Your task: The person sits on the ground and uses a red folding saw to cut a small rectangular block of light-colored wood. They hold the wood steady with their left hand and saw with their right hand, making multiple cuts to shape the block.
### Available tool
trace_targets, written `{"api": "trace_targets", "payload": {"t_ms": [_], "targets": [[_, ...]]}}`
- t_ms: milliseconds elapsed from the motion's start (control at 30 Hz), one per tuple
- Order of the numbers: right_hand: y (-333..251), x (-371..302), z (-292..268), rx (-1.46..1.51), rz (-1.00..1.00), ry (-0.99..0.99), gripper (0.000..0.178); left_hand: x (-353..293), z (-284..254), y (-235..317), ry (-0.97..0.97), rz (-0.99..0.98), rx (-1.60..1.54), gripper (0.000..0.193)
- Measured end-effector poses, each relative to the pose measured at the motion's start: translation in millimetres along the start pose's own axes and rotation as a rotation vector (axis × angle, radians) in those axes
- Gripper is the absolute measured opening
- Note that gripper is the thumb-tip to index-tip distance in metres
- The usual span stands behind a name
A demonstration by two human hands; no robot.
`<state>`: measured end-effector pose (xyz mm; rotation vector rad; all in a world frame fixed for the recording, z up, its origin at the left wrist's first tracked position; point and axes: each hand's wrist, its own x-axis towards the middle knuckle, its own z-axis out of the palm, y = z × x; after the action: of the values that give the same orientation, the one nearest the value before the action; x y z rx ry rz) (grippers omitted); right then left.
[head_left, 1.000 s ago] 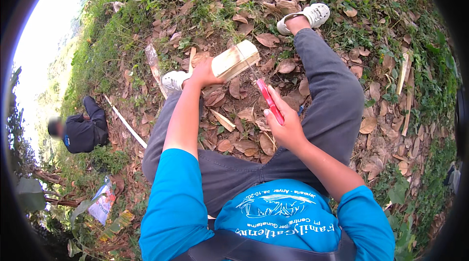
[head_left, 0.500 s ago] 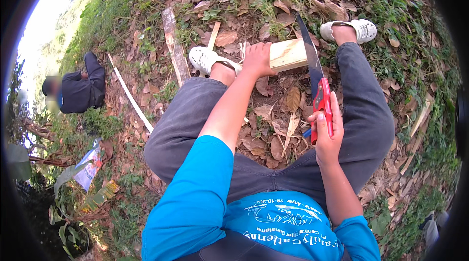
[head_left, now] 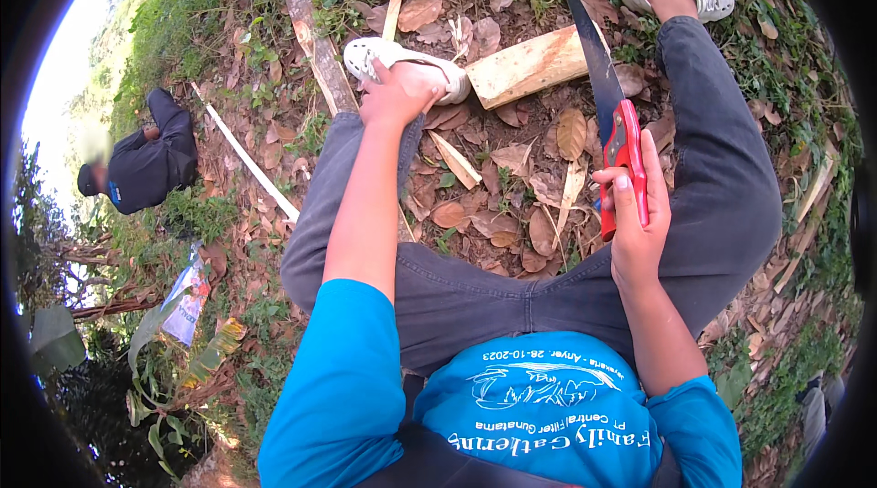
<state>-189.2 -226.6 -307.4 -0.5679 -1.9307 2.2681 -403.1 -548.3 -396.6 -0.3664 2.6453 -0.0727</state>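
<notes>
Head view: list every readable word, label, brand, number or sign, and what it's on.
Blue shirt: white lettering and numbers around a line drawing, upside down; readable, wording withheld.
White bag: coloured lettering, slanted and small; not copied either.
Seated person's dark top: small blue mark, too small to read.
Saw: no lettering I can make out.
Wood block: none visible.

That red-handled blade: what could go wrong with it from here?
The red-handled blade, uncovered in the right hand, points up between the feet; a slip might nick the right leg.
The wooden block lies on ground strewn with leaves, no hand steadying it, so it could shift if cut.
</notes>
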Motion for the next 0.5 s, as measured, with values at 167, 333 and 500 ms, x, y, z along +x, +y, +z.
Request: {"api": "trace_targets", "payload": {"t_ms": [167,333,500], "targets": [[5.1,-1.1,5.2,0.039,0.029,-0.014,0.060,15.1,2.9,-13.5,-0.164,0.067,-0.071,0.163],[4.1,0.1,4.0,0.046,0.037,-0.021,0.061,30.0,10.4,-22.2,-0.114,0.110,-0.125,0.157],[4.5,1.2,1.4,0.059,0.075,-0.005,0.061,36.2,16.6,-23.9,-0.060,0.165,-0.110,0.131]]}}
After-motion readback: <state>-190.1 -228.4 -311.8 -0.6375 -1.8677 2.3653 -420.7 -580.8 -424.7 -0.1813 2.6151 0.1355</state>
